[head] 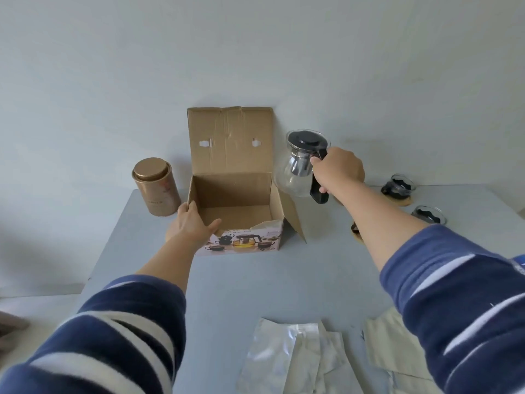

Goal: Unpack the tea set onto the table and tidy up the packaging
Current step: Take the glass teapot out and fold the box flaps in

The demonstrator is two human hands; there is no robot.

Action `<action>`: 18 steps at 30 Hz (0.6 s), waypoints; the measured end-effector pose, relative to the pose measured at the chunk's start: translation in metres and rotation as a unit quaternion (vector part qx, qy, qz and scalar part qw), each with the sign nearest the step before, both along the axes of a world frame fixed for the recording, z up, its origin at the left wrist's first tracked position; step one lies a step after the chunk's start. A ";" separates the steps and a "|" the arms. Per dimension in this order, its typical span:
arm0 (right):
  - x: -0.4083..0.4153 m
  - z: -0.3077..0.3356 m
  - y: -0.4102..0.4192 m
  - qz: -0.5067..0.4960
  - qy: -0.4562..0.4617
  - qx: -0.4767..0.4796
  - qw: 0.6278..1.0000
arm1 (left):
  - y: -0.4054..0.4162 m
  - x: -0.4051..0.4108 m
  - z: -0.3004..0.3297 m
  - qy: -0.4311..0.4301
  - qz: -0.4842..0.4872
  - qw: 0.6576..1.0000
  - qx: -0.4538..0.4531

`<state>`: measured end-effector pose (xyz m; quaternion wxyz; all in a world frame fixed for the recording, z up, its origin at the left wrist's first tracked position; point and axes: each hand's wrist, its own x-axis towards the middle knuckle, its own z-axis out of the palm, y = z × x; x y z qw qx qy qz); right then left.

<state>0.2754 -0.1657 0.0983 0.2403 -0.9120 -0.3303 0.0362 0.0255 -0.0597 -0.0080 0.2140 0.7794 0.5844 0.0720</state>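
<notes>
An open cardboard box (pixel 235 194) stands at the middle back of the grey table (pixel 255 285), its lid flap upright against the wall and its inside bare. My left hand (pixel 193 226) grips the box's front left corner. My right hand (pixel 338 169) holds a glass teapot (pixel 295 169) by its black handle, in the air just right of the box. The pot has a black lid and a metal strainer inside. Two glass cups with black holders (pixel 399 186) (pixel 429 214) rest on wooden coasters at the right. A third coaster (pixel 355 230) peeks out under my right forearm.
A gold tea tin (pixel 156 187) stands left of the box. Silver foil bags (pixel 292 359) and cream wrapping paper (pixel 386 348) lie at the near edge. The white wall runs right behind the table. The table's left edge drops to the floor.
</notes>
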 end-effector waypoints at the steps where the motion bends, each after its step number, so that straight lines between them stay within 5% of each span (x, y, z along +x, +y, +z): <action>1: 0.006 -0.006 -0.002 -0.012 -0.004 -0.004 1.000 | 0.001 -0.002 0.000 -0.002 0.004 1.000 0.000; 18: 0.037 -0.117 0.007 -0.087 0.026 -0.029 0.995 | 0.013 -0.035 -0.023 0.015 0.030 0.998 0.056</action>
